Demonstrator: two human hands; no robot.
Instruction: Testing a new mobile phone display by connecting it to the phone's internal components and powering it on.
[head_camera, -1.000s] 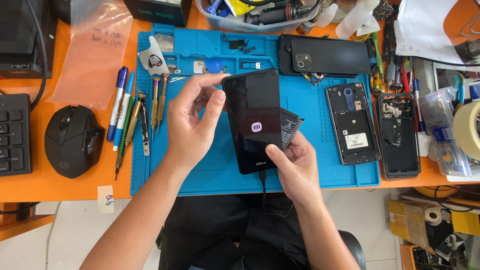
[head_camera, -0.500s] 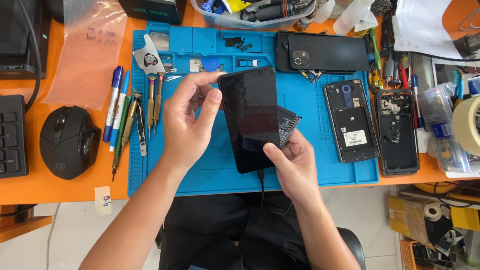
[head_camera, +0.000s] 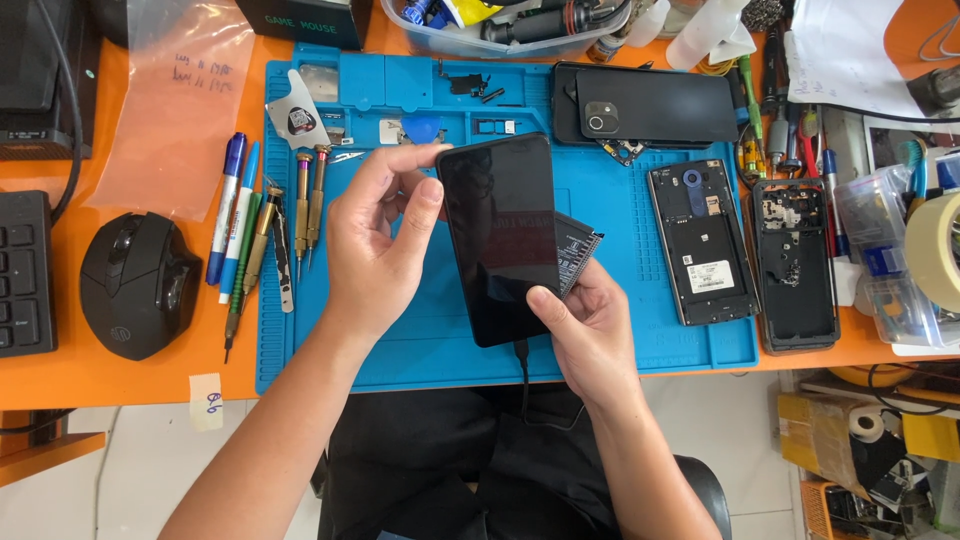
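Dark phone (head_camera: 502, 240) held above blue mat (head_camera: 420, 340), left hand (head_camera: 375, 245) fingers pinching its top corner, right hand (head_camera: 590, 335) fingers closed on its lower edge

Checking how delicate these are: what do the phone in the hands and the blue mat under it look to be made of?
The phone shows a dark, glossy face, probably glass: it reflects light faintly. The blue mat looks like matte moulded rubber or silicone, with recessed compartments along its top; which of the two is unclear.

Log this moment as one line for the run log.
left hand: grips phone top edge | right hand: holds phone bottom, battery behind | screen: dark | cable: plugged in bottom | under: blue mat
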